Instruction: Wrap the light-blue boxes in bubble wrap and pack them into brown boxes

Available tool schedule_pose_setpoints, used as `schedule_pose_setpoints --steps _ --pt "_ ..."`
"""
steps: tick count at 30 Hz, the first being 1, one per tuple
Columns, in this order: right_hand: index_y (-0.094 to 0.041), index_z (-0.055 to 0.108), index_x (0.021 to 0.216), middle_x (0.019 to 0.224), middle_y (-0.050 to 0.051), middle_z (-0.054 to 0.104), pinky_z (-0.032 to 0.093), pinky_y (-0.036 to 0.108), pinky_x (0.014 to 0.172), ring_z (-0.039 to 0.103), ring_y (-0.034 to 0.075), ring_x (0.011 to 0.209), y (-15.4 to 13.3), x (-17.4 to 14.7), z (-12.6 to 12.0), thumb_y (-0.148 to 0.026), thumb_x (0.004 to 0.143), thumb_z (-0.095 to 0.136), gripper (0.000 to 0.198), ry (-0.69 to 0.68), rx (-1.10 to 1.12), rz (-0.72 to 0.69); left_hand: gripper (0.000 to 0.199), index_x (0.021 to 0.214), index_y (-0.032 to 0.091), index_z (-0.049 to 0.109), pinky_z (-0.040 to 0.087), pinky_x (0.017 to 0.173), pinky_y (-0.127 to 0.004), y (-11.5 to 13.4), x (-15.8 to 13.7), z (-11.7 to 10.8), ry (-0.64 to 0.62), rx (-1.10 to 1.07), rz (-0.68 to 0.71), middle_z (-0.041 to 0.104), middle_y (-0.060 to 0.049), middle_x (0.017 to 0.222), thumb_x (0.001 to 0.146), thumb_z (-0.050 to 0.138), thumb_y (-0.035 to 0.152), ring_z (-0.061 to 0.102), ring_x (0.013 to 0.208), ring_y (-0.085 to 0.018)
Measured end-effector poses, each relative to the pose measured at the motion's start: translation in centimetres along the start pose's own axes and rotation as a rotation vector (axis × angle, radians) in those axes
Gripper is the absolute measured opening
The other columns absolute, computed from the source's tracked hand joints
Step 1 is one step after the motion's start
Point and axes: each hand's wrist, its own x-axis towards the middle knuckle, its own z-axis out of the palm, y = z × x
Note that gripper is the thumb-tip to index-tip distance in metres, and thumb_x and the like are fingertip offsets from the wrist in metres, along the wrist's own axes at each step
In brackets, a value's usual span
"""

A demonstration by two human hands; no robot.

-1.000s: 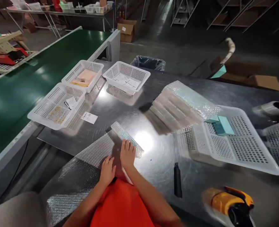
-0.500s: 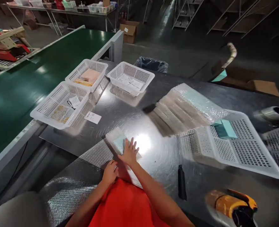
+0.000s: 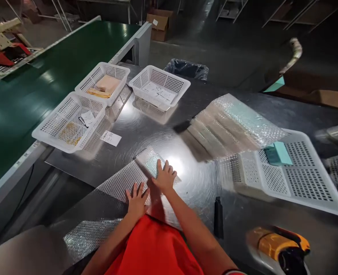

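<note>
A pale teal item wrapped in bubble wrap (image 3: 150,158) lies on the metal table in front of me. Pressing on its right part is my right hand (image 3: 165,177), fingers spread. My left hand (image 3: 137,200) lies with fingers apart on the bubble wrap sheet (image 3: 120,181), which runs from the wrapped item down over the table's left edge. Right of my arms a black-handled tool (image 3: 218,217), perhaps a cutter, rests on the table. What kind of item is inside the wrap I cannot make out.
White baskets (image 3: 68,122) stand at the back left, beside a green conveyor (image 3: 57,72). A stack of wrapped packages (image 3: 229,126) leans on an upturned white basket (image 3: 309,172) holding a teal box (image 3: 278,153). A tape dispenser (image 3: 280,244) stands at front right.
My left hand has opened from a curled shape and now lies spread on the sheet. The wrapped item and my right hand have shifted slightly right. The camera view has tilted down a little.
</note>
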Motion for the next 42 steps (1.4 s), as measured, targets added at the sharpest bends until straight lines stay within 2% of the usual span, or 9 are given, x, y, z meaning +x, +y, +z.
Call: schedule_pose_setpoints --steps 4,9,13,16,22,29,37,40,42 --pt "-0.024 0.019 0.157 0.161 0.024 0.016 0.022 0.062 0.106 0.028 0.047 0.139 4.5 3.1 -1.3 -0.048 0.074 0.071 0.101 0.033 -0.03 0.025 0.078 0.152 0.042 0.024 0.001 0.106 -0.083 1.7 1.3 1.4 0.072 0.088 0.025 0.006 -0.005 0.166 0.085 0.063 0.036 0.002 0.15 -0.044" --pt "-0.021 0.017 0.157 0.163 0.025 0.011 0.013 0.064 0.11 0.018 0.047 0.143 5.7 3.6 -0.8 -0.062 0.08 0.059 0.097 0.117 -0.055 0.029 0.071 0.152 0.043 0.014 0.002 0.111 -0.078 2.0 -0.7 5.3 0.213 0.248 0.064 0.013 -0.004 0.165 0.093 0.052 0.04 0.009 0.151 -0.039" --pt "-0.021 0.015 0.158 0.163 0.025 0.012 0.015 0.065 0.108 0.019 0.047 0.143 6.0 3.7 -1.5 -0.071 0.085 0.045 0.094 0.013 -0.017 -0.015 0.065 0.151 0.046 0.014 0.009 0.108 -0.081 1.3 -3.3 8.0 0.213 0.331 0.068 0.022 -0.004 0.164 0.094 0.047 0.047 0.018 0.149 -0.039" --pt "-0.025 0.017 0.157 0.163 0.023 0.014 0.023 0.063 0.105 0.023 0.047 0.142 6.4 4.3 -2.6 -0.066 0.08 0.057 0.095 -0.09 0.033 -0.024 0.065 0.151 0.045 0.012 0.011 0.109 -0.08 0.9 -4.3 8.6 0.183 0.354 0.061 0.022 -0.005 0.164 0.095 0.046 0.047 0.018 0.149 -0.039" --pt "-0.027 0.031 0.15 0.149 0.021 0.034 0.035 0.053 0.097 0.043 0.04 0.125 7.0 5.3 -3.9 -0.053 0.068 0.073 0.096 -0.041 0.096 -0.017 0.065 0.149 0.05 0.011 0.021 0.104 -0.082 0.3 -3.7 7.7 0.069 0.336 0.052 0.021 -0.001 0.164 0.096 0.046 0.041 0.02 0.148 -0.041" --pt "-0.031 0.032 0.147 0.14 0.016 0.042 0.038 0.047 0.09 0.049 0.036 0.114 7.2 6.7 -4.8 -0.054 0.067 0.073 0.093 -0.155 0.03 0.009 0.066 0.15 0.049 0.014 0.019 0.101 -0.085 0.4 -3.2 7.7 0.015 0.238 0.065 0.016 -0.002 0.165 0.095 0.047 0.04 0.016 0.149 -0.043" --pt "-0.024 0.029 0.152 0.152 0.021 0.032 0.025 0.053 0.101 0.037 0.042 0.126 7.1 4.6 -1.4 -0.054 0.074 0.065 0.091 0.109 -0.057 -0.066 0.055 0.15 0.048 0.026 0.017 0.105 -0.083 2.0 -3.4 6.1 -0.007 0.14 0.007 0.021 -0.001 0.164 0.097 0.039 0.039 0.018 0.149 -0.041" --pt "-0.022 0.034 0.151 0.15 0.023 0.036 0.026 0.054 0.1 0.038 0.042 0.126 6.6 4.0 -1.2 -0.052 0.074 0.067 0.088 0.183 -0.071 -0.085 0.06 0.153 0.033 0.03 0.017 0.113 -0.074 2.9 -3.5 3.9 -0.006 0.055 -0.012 0.033 -0.009 0.16 0.095 0.043 0.034 0.027 0.146 -0.038" --pt "-0.022 0.036 0.15 0.151 0.024 0.035 0.024 0.058 0.102 0.037 0.045 0.129 5.5 2.8 -0.8 -0.048 0.075 0.069 0.086 0.263 -0.099 -0.097 0.058 0.149 0.02 0.041 0.027 0.115 -0.062 3.2 -3.7 2.1 -0.01 0.008 -0.045 0.041 -0.017 0.154 0.092 0.047 0.031 0.037 0.141 -0.036"
